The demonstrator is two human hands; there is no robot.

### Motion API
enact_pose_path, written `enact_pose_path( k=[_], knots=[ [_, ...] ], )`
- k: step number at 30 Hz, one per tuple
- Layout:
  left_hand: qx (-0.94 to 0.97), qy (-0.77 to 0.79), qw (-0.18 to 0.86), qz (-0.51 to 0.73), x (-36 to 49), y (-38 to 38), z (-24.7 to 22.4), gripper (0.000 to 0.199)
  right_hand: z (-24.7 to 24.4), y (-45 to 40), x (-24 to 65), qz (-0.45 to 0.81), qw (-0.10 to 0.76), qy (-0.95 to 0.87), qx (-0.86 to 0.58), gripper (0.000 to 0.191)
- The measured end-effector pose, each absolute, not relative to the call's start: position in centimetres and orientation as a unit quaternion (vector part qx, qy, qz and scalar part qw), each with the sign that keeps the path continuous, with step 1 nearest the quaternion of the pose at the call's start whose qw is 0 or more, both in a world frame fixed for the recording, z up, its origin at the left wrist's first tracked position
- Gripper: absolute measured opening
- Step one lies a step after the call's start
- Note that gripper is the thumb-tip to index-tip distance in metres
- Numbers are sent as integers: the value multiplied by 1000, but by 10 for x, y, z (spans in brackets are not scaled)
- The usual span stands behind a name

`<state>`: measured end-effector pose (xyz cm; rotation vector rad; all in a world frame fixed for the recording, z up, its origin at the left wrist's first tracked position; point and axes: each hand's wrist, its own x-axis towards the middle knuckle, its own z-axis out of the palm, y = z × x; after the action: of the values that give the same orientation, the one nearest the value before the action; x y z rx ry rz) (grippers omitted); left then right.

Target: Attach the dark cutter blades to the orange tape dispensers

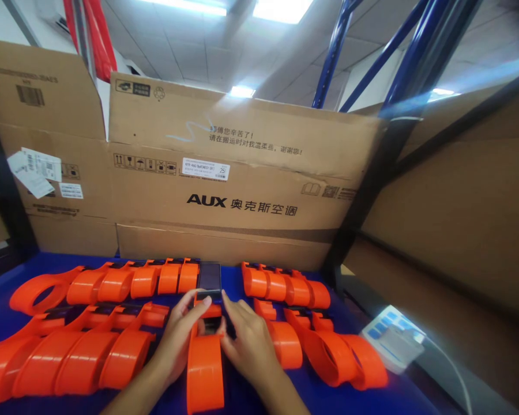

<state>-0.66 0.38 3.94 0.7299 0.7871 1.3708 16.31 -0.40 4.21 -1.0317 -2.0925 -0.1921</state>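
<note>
My left hand [179,328] is closed around the upper end of an orange plastic piece with a broad curved band [205,372]. Its thumb presses by a dark bar [208,296] across the top of that piece. From the other side my right hand [248,340] grips the same piece, index finger up at the bar and thumb lower down. The fingers partly hide the joint between bar and orange part. Just beyond the hands stands a dark rectangular block [210,275].
Rows of similar orange loops with dark parts lie on the blue surface, at left [86,351] and right [285,288]. A printed cardboard box panel [237,230] rises behind. To the right are a white power strip [393,337] with a cable and a dark rack post [350,213].
</note>
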Motion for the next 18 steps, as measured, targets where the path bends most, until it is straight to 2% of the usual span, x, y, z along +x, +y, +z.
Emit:
enact_pose_path(
  k=[10, 18],
  knots=[
    [335, 339, 667, 573, -8, 9, 33, 46, 28, 1, 161, -128, 386, -818, -406, 58],
    [359, 327, 647, 588, -8, 7, 38, 42, 29, 1, 163, -72, 402, -822, -396, 57]
  ],
)
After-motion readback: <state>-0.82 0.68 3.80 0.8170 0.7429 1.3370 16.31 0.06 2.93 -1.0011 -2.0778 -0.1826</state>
